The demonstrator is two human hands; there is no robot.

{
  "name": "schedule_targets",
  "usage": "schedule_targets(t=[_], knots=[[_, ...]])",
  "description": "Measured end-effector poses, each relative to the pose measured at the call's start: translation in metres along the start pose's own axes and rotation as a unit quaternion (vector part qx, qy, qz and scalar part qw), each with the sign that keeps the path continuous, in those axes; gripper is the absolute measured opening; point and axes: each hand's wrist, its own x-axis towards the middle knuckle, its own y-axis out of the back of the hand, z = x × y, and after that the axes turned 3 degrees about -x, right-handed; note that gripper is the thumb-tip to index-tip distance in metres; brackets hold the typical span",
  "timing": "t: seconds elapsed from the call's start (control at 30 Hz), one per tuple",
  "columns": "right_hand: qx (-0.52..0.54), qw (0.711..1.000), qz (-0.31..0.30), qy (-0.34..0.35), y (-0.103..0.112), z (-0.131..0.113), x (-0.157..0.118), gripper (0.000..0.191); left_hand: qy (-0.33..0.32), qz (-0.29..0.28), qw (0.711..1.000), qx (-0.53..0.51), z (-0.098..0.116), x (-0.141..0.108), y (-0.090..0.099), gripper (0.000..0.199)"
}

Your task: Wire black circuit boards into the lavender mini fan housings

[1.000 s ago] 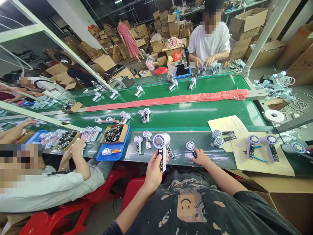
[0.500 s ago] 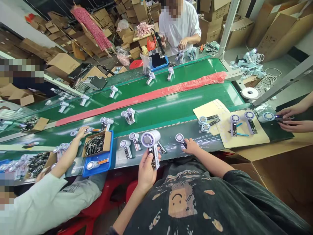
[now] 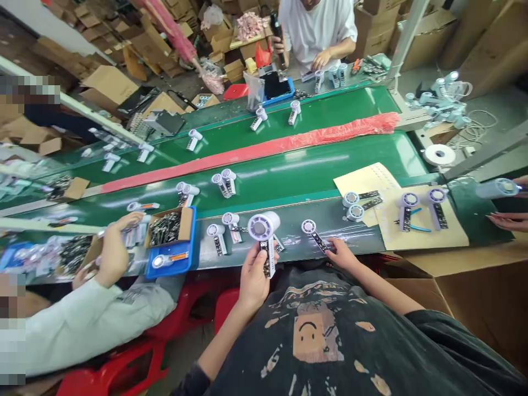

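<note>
My left hand (image 3: 253, 283) is shut around the black circuit-board handle of a white handheld fan (image 3: 262, 228), which has a purple ring around its round head. My right hand (image 3: 344, 256) lies on the dark conveyor belt (image 3: 289, 245), its fingertips touching the lower end of a black strip on a small round fan part (image 3: 309, 227). Whether those fingers grip the strip is hard to see. Two more white fans (image 3: 216, 237) stand on the belt to the left of my left hand.
To the left, a co-worker's hand (image 3: 115, 247) reaches beside a blue tray (image 3: 169, 264) holding a cardboard box of black strips. A yellow paper sheet (image 3: 421, 217) carries several fan parts at right. A green belt (image 3: 313, 162) with a red film strip runs beyond.
The whole view has swung slightly as my head turned. My left hand still holds the fan. A co-worker's hands at the right edge have moved, now with a fan raised.
</note>
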Motion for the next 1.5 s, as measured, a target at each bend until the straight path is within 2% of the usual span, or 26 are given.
schedule_targets(t=[0.13,0.23,0.3,0.43,0.5,0.57,0.63,0.73,0.9,1.0,1.27,1.5], knots=[[0.0,1.0,0.014,0.017,-0.003,-0.013,0.012,0.045,-0.009,-0.009,1.0,-0.015,0.003,0.007,-0.004,0.041],[-0.004,0.999,0.035,0.032,0.006,-0.019,0.021,0.044,-0.01,-0.004,0.999,-0.03,0.005,0.011,-0.003,0.044],[-0.012,0.997,0.067,0.037,0.023,-0.015,0.022,0.042,-0.007,0.005,0.999,-0.04,0.005,0.012,-0.001,0.044],[-0.047,0.99,0.133,0.028,0.072,0.005,0.01,0.038,-0.001,0.045,0.998,-0.042,0.003,0.012,0.004,0.042],[-0.064,0.99,0.124,0.024,0.09,0.014,0.003,0.033,0.012,0.059,0.998,-0.029,0.001,0.013,0.007,0.043],[-0.074,0.993,0.09,0.026,0.096,0.016,-0.002,0.026,0.028,0.059,0.998,-0.021,0.0,0.015,0.008,0.044],[-0.082,0.995,0.051,0.027,0.09,0.012,-0.002,0.021,0.038,0.052,0.998,-0.024,-0.001,0.017,0.006,0.043],[-0.094,0.995,0.009,0.019,0.065,-0.003,0.006,0.023,0.032,0.033,0.998,-0.031,-0.002,0.02,0.001,0.043],[-0.12,0.992,-0.026,-0.007,0.02,-0.034,0.022,0.053,0.01,0.008,0.999,-0.029,-0.003,0.027,-0.001,0.041],[-0.146,0.988,-0.042,-0.016,0.003,-0.05,0.028,0.062,0.004,-0.002,0.999,-0.032,-0.004,0.029,0.001,0.039],[-0.19,0.98,-0.058,-0.027,-0.002,-0.065,0.039,0.049,-0.011,0.0,0.999,-0.04,-0.003,0.019,0.016,0.048],[-0.175,0.981,-0.067,-0.052,-0.006,-0.07,0.044,0.054,-0.019,-0.008,0.999,-0.03,-0.003,0.012,0.033,0.048]])
